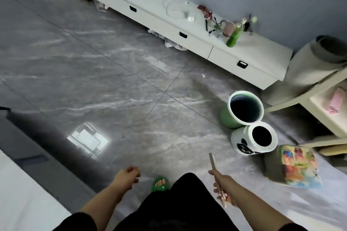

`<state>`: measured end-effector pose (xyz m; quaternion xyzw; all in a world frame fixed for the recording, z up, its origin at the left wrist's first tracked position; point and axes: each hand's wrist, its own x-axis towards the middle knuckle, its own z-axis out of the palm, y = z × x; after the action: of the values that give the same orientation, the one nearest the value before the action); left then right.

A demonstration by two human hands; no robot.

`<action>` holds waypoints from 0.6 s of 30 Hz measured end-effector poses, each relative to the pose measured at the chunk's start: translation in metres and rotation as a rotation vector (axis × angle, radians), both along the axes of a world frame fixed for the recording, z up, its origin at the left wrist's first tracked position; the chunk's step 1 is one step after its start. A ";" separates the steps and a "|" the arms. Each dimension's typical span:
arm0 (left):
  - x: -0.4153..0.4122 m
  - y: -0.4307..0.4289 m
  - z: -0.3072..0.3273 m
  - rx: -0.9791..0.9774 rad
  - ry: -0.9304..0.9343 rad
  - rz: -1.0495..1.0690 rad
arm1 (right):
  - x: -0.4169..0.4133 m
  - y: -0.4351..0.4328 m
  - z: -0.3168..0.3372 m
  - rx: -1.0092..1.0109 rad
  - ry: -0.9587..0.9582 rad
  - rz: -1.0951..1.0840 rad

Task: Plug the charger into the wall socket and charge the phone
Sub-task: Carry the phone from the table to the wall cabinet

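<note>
My right hand point(224, 186) grips a thin phone point(214, 163) seen edge-on, its top pointing away from me over the grey floor. My left hand point(129, 174) hangs loosely curled at my side with nothing in it. Far ahead, a white charger plug point(190, 18) with its coiled white cable point(173, 8) lies on top of the long white low cabinet point(249, 62) against the blue-grey wall. No wall socket can be made out clearly.
A green bin point(228, 118) and a white bin point(239, 141) stand on the floor to my right, beside a colourful cube stool point(298, 167). A rolled grey mat point(308, 62) leans by a white shelf point(323, 112). A green bottle point(233, 37) and clutter sit on the cabinet.
</note>
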<state>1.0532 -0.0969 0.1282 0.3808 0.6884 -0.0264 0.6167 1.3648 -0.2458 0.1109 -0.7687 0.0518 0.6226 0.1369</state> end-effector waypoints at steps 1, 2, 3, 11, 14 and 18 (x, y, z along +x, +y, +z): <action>0.015 0.020 0.001 0.001 -0.014 0.011 | 0.013 0.009 -0.001 -0.022 0.010 -0.006; 0.030 0.040 0.002 0.002 -0.029 0.017 | 0.027 0.019 -0.002 -0.042 0.027 -0.012; 0.045 0.060 0.002 -0.001 -0.050 0.022 | 0.041 0.029 -0.004 -0.061 0.043 -0.010; 0.149 0.188 0.005 0.003 -0.096 0.088 | 0.157 0.167 -0.011 -0.127 0.129 0.024; 0.173 0.219 0.008 0.008 -0.076 0.118 | 0.177 0.236 -0.006 -0.107 0.127 0.075; 0.187 0.269 0.009 0.005 -0.048 0.222 | 0.185 0.334 0.004 0.017 0.107 0.081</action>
<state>1.2401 0.1726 0.1369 0.3040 0.7114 0.0530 0.6314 1.5502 0.0880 0.1152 -0.7346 0.0228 0.6682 0.1151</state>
